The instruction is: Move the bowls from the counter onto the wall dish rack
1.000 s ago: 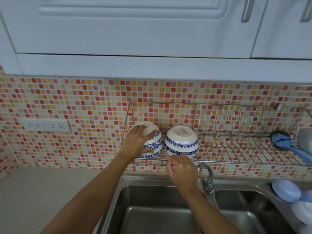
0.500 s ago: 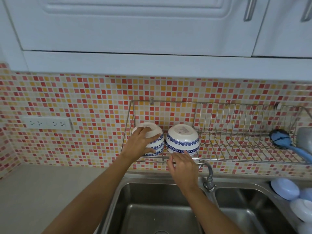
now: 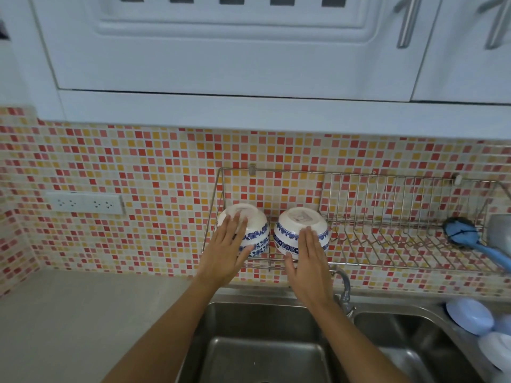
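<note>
left hand (image 3: 225, 251) flat, right hand (image 3: 309, 261) flat

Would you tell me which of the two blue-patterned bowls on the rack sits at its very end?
The left bowl, under the left hand, sits at the wall rack's left end; the right bowl stands beside it, further in.

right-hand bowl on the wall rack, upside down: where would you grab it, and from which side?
Grip the right bowl across its rounded white dome, just under the foot ring, coming from the front and slightly above. It sits rim-down on the wall dish rack, so the rim is hard to reach; the left bowl crowds its left side.
</note>
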A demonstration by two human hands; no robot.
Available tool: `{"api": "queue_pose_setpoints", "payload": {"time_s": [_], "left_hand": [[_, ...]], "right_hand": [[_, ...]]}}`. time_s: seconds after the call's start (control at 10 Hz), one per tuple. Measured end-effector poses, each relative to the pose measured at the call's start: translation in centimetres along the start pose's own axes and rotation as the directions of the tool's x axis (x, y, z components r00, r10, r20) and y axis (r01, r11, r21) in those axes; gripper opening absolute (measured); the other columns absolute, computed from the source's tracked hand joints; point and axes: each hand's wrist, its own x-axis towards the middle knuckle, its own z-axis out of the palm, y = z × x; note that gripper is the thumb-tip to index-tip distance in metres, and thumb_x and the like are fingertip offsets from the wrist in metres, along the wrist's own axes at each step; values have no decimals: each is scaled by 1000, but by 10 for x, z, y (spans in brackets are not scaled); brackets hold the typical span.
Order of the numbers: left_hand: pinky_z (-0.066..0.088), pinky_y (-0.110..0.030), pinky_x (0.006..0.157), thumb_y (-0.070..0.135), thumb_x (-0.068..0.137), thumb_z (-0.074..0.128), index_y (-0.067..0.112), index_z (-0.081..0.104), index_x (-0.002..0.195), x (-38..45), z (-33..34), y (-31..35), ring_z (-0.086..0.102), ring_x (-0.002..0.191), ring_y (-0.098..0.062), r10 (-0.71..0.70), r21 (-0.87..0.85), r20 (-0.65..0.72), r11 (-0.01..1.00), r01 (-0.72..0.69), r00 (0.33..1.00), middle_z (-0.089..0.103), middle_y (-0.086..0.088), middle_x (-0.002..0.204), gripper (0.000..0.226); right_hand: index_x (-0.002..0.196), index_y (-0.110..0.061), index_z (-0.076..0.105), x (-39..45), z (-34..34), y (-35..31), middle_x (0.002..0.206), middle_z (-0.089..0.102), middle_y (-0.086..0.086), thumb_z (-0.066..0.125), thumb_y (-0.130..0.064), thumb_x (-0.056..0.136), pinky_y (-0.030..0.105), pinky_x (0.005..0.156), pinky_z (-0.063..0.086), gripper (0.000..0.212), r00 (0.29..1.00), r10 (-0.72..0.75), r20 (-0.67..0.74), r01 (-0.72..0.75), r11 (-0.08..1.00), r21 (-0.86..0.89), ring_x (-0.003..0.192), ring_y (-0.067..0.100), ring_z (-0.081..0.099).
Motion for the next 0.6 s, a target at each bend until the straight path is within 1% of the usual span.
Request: {"api": "queue_pose_setpoints", "payload": {"time_s": [0.1,0.2,0.3,0.4,0.5,0.6], "left_hand": [[-8,-36,115,64,91,1,24,-12,149,-5,2,1,-17,144,-20,-54,4,-6,999,54,999,-17,1,157,71],[-7,-37,116,63,90,-5,29,-14,147,-9,5,3,-16,144,-19,-87,4,4,996,87,996,-17,3,157,67],[-10,-38,116,58,92,-6,29,-14,147,-20,6,4,-13,145,-20,-115,38,41,993,113,993,-17,4,156,63],[-15,-38,116,57,92,-10,26,-10,148,-36,6,3,-11,145,-21,-112,81,66,991,106,992,-14,2,156,64],[-13,-40,119,56,94,-5,24,1,150,-46,4,3,0,146,-24,-120,58,71,992,116,990,-2,0,158,65],[-9,-41,116,61,89,-5,25,-6,147,-51,3,5,-8,145,-24,-145,38,100,989,142,984,-7,2,156,68]], "right_hand": [[151,-6,23,-4,1,-6,159,19,10,-2,-51,98,41,119,13,73,1000,-18,10,19,994,-103,148,24,18],[151,-7,21,-6,2,-6,159,19,10,-3,-48,98,43,119,12,71,1000,-6,13,8,990,-138,148,24,17],[152,-8,19,-11,0,-5,160,17,10,1,-49,100,45,121,8,69,998,7,64,3,986,-165,148,24,15],[152,-10,22,-22,1,-4,159,20,9,9,-51,100,47,120,4,67,992,18,126,8,980,-197,148,26,18],[151,-9,24,-36,-4,-7,158,23,9,6,-49,100,48,116,11,67,988,20,151,2,989,-145,147,28,17],[153,-12,2,-44,-12,-11,161,-5,2,19,-42,102,44,123,10,61,976,3,218,3,1000,-26,149,23,-9]]}}
